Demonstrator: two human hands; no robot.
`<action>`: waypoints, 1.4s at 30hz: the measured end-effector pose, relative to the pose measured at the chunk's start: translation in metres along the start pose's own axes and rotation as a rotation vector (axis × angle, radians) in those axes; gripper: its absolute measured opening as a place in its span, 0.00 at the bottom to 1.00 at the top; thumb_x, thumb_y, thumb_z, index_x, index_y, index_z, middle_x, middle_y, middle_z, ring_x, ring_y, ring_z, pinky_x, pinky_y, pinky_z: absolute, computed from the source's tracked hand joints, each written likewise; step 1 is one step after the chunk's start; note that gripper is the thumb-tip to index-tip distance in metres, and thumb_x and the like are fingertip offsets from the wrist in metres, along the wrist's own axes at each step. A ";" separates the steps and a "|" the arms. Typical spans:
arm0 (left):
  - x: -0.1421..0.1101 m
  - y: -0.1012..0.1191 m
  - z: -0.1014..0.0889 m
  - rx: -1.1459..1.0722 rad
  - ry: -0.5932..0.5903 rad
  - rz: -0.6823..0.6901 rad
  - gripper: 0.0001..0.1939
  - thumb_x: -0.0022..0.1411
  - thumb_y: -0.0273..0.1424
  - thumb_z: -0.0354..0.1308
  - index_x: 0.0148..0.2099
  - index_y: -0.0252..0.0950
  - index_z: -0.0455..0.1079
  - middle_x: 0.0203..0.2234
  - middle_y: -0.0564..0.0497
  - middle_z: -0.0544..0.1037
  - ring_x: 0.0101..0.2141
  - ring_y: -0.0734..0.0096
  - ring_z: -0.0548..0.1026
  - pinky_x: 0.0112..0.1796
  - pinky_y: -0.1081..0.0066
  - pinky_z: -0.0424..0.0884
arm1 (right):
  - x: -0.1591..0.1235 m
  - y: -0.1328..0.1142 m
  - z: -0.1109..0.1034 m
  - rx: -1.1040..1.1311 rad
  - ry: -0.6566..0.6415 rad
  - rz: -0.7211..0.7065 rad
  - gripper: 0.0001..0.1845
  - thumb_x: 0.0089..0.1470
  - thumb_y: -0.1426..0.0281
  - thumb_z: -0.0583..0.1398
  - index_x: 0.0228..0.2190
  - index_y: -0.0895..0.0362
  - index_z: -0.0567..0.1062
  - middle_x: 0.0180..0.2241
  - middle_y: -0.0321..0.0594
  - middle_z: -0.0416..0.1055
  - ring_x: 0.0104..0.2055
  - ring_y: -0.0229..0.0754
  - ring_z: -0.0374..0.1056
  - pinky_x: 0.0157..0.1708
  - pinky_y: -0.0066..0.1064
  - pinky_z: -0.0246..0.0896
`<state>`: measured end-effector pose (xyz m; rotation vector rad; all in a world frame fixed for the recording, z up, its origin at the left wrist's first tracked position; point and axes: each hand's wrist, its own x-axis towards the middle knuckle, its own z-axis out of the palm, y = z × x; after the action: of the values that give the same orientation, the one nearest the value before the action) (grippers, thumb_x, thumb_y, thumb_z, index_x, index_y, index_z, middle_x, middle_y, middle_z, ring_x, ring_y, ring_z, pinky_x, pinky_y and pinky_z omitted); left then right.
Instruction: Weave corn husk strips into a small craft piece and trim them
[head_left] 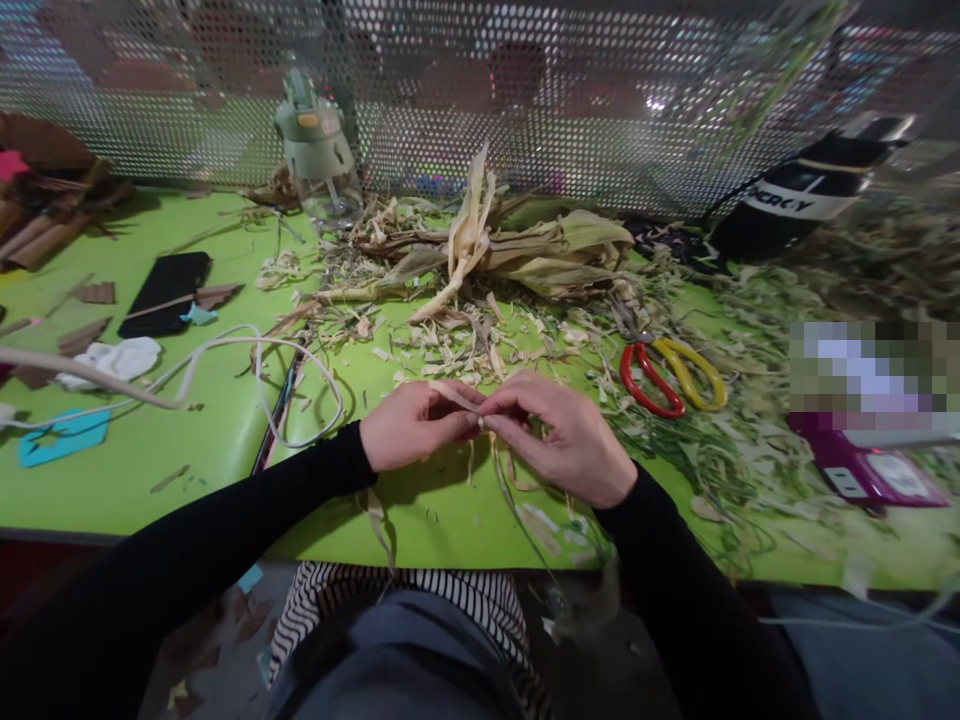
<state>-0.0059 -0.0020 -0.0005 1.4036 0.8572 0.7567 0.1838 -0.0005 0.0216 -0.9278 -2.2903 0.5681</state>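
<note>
Phone [165, 282], black and flat with round corners, lies on the left part of the bright green worktop [191, 430], closer to the back edge. A thin white cable [112, 383] loops between it and the front edge. Next comes the bare left hand [412, 422]. Its fingers are pinched together on a thin, pale, dry strip of leaf [453, 396]. The strip is held up near the middle of the front edge, between both hands. Its long way slants right and toward the front edge, from the left fingers to the bare right hand [562, 432]. The right fingers pinch its right end, so neither hand is farther off. Behind sits a heap of dry tan corn husks [559, 252]. Farther right lie scissors with red and yellow handles [654, 378].
</note>
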 end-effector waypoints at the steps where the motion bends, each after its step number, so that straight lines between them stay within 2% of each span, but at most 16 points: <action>1: 0.000 0.001 0.000 -0.033 0.009 -0.004 0.06 0.58 0.26 0.56 0.37 0.30 0.72 0.27 0.50 0.75 0.27 0.78 0.72 0.33 0.74 0.69 | 0.000 0.000 0.000 -0.005 0.020 -0.017 0.06 0.56 0.73 0.57 0.35 0.56 0.75 0.33 0.42 0.72 0.36 0.41 0.68 0.35 0.33 0.64; 3: 0.001 0.003 0.000 -0.113 0.034 -0.033 0.04 0.58 0.25 0.56 0.36 0.29 0.70 0.25 0.52 0.74 0.25 0.80 0.71 0.33 0.74 0.69 | 0.000 -0.001 0.000 -0.028 0.074 -0.027 0.07 0.56 0.74 0.56 0.36 0.56 0.74 0.36 0.43 0.73 0.40 0.42 0.68 0.38 0.36 0.65; 5: 0.001 0.004 0.000 -0.175 0.052 -0.067 0.03 0.58 0.24 0.56 0.36 0.29 0.69 0.23 0.53 0.74 0.25 0.80 0.71 0.33 0.74 0.70 | 0.000 -0.002 0.000 -0.044 0.102 -0.014 0.06 0.56 0.76 0.56 0.35 0.56 0.73 0.34 0.41 0.73 0.37 0.41 0.69 0.37 0.35 0.65; 7: 0.002 0.003 0.001 -0.213 0.056 -0.071 0.03 0.58 0.23 0.56 0.36 0.29 0.69 0.24 0.52 0.74 0.26 0.80 0.72 0.33 0.73 0.70 | 0.000 -0.001 0.000 -0.035 0.096 0.000 0.05 0.56 0.76 0.56 0.33 0.56 0.72 0.32 0.40 0.73 0.34 0.40 0.69 0.35 0.34 0.65; 12: 0.002 -0.001 0.000 -0.271 0.038 -0.070 0.04 0.58 0.24 0.57 0.38 0.29 0.70 0.27 0.51 0.76 0.28 0.78 0.74 0.35 0.72 0.71 | 0.001 0.000 0.000 0.012 0.077 -0.001 0.05 0.56 0.75 0.57 0.32 0.55 0.73 0.33 0.39 0.74 0.37 0.41 0.70 0.38 0.35 0.65; 18: 0.003 -0.003 0.000 -0.300 0.001 -0.115 0.05 0.57 0.24 0.59 0.37 0.29 0.70 0.26 0.52 0.75 0.28 0.79 0.73 0.36 0.72 0.70 | -0.001 -0.001 0.001 0.014 0.068 0.082 0.02 0.56 0.72 0.59 0.32 0.56 0.72 0.30 0.38 0.72 0.31 0.38 0.68 0.30 0.30 0.64; 24: 0.003 -0.005 -0.001 -0.331 -0.008 -0.126 0.06 0.57 0.26 0.61 0.37 0.29 0.70 0.26 0.52 0.75 0.28 0.78 0.73 0.35 0.72 0.70 | 0.000 0.001 -0.001 0.018 0.019 0.069 0.03 0.56 0.72 0.58 0.31 0.56 0.73 0.31 0.39 0.74 0.33 0.39 0.69 0.33 0.32 0.64; 28: 0.003 -0.004 -0.001 -0.310 0.018 -0.112 0.03 0.58 0.24 0.58 0.36 0.29 0.70 0.25 0.52 0.75 0.28 0.79 0.73 0.35 0.73 0.70 | 0.001 0.002 -0.002 0.029 -0.036 0.061 0.05 0.57 0.73 0.57 0.34 0.56 0.73 0.32 0.40 0.74 0.35 0.39 0.69 0.36 0.32 0.64; 33: 0.002 -0.002 0.000 -0.245 0.046 -0.111 0.03 0.60 0.23 0.55 0.37 0.29 0.69 0.25 0.52 0.75 0.28 0.80 0.73 0.36 0.72 0.70 | 0.001 0.001 -0.001 0.040 -0.072 0.005 0.06 0.57 0.74 0.56 0.32 0.56 0.73 0.33 0.41 0.73 0.36 0.40 0.69 0.37 0.33 0.63; 40: 0.001 -0.003 0.002 -0.129 0.022 -0.079 0.05 0.57 0.26 0.58 0.37 0.30 0.71 0.26 0.52 0.75 0.28 0.78 0.72 0.37 0.72 0.69 | -0.001 -0.001 0.005 0.002 0.019 0.073 0.03 0.55 0.75 0.57 0.33 0.56 0.68 0.28 0.36 0.70 0.28 0.36 0.66 0.28 0.27 0.62; 42: 0.002 -0.005 0.003 -0.134 0.022 -0.080 0.06 0.57 0.26 0.59 0.38 0.30 0.71 0.27 0.52 0.75 0.28 0.78 0.72 0.36 0.72 0.69 | -0.001 -0.002 0.006 -0.013 0.018 0.060 0.04 0.54 0.75 0.58 0.32 0.56 0.67 0.28 0.36 0.70 0.28 0.35 0.66 0.28 0.27 0.61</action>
<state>-0.0026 -0.0019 -0.0053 1.2374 0.8585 0.7555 0.1798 -0.0035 0.0177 -1.0069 -2.2593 0.5682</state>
